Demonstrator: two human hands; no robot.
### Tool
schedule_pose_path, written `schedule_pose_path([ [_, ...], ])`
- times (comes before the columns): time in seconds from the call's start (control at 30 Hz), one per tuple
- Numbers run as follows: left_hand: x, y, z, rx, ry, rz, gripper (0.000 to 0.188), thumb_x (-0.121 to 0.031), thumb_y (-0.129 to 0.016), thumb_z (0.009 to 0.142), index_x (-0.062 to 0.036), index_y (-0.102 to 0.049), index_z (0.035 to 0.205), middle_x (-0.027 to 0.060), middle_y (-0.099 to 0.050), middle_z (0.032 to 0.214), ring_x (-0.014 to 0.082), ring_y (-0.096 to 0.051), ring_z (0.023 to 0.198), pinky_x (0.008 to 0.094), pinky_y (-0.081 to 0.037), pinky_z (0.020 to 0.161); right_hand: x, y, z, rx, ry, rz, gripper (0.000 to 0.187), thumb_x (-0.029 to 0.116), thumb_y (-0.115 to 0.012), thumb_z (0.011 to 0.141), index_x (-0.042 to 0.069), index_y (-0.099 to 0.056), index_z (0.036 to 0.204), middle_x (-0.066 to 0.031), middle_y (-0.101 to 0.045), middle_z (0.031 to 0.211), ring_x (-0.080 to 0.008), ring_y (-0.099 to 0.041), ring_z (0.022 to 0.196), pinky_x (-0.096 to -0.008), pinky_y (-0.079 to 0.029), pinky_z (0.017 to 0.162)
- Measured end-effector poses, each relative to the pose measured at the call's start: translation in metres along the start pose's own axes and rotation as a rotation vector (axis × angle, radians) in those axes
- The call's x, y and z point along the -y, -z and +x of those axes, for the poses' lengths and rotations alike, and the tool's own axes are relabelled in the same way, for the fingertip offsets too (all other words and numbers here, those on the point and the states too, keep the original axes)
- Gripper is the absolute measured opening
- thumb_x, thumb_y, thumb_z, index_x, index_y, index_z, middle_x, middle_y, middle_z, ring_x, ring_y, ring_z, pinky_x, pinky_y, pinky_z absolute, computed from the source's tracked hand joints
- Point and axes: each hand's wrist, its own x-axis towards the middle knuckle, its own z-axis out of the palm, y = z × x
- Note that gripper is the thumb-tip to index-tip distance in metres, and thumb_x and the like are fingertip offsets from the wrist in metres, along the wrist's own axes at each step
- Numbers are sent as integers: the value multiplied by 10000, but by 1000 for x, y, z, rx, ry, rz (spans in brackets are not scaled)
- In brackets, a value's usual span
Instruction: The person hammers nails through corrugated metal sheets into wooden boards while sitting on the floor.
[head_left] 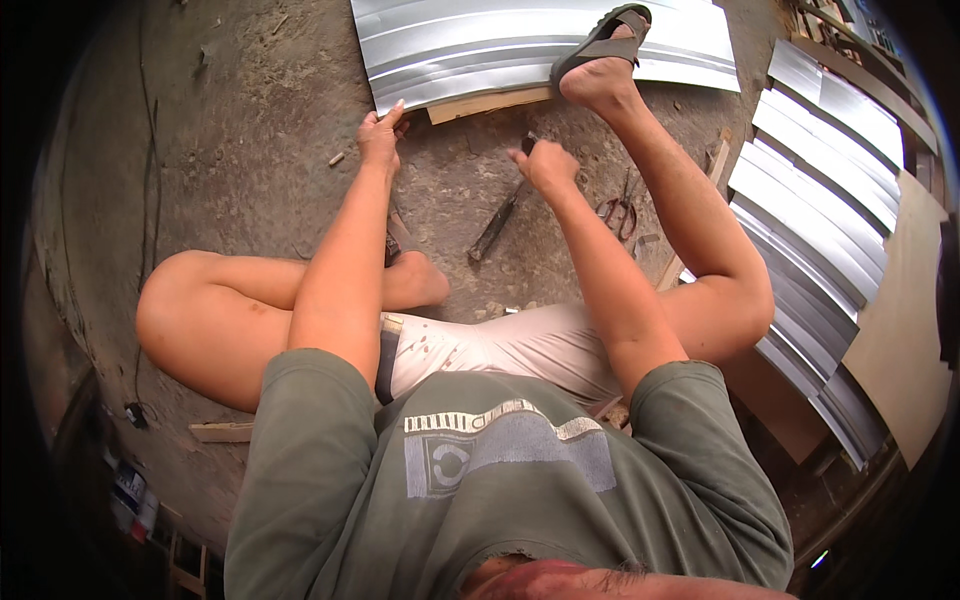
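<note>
Head view: left hand [380, 135] pinches the metal sheet's [540, 45] corner; right hand [545, 163] grips a small dark tool [529, 143]. Sandalled foot [600, 55] pins the sheet; its sharp edge could cut fingers if it slips.

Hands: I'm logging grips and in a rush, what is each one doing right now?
Left hand: fingers at the corner of the metal sheet; grip cannot be told.
Right hand: closed around a small dark tool.
</note>
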Motion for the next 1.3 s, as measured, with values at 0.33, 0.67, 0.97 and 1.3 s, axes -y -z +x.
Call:
schedule_pose_path([
  [0.33,-14,-26,-17,-87,-86,134,280,-168,-772,894,2,-634,1068,84,-689,995,160,-651,882,316,-499,796,-30,-135,-31,-496,-220,466,423,369,-724,866,-45,-638,889,-242,-706,967,-405,-697,982,-493,-534,860],
  [0.67,-10,-15,-18,-149,-122,123,265,-162,-786,875,1,-649,1034,51,-695,892,113,-609,709,270,-452,615,22,-20,-57,-165,111,1264,303,291,-518,1050,12,-480,939,-131,-565,658,-334,-601,560,-504,-483,560],
  [0.97,-15,-29,-16,-118,-103,102,300,-161,-783,876,22,-661,1081,67,-709,973,140,-657,818,290,-497,719,11,-41,-14,-383,262,345,296,290,-475,1053,2,-500,988,-300,-653,802,-520,-641,810,-584,-491,696],
  [1.3,-23,-29,-25,-135,-96,147,268,-171,-777,881,20,-668,1035,71,-703,974,144,-643,870,296,-485,790,26,-39,-25,-369,294,337,260,273,-504,1025,17,-512,981,-287,-682,846,-508,-665,848,-597,-513,740],
])
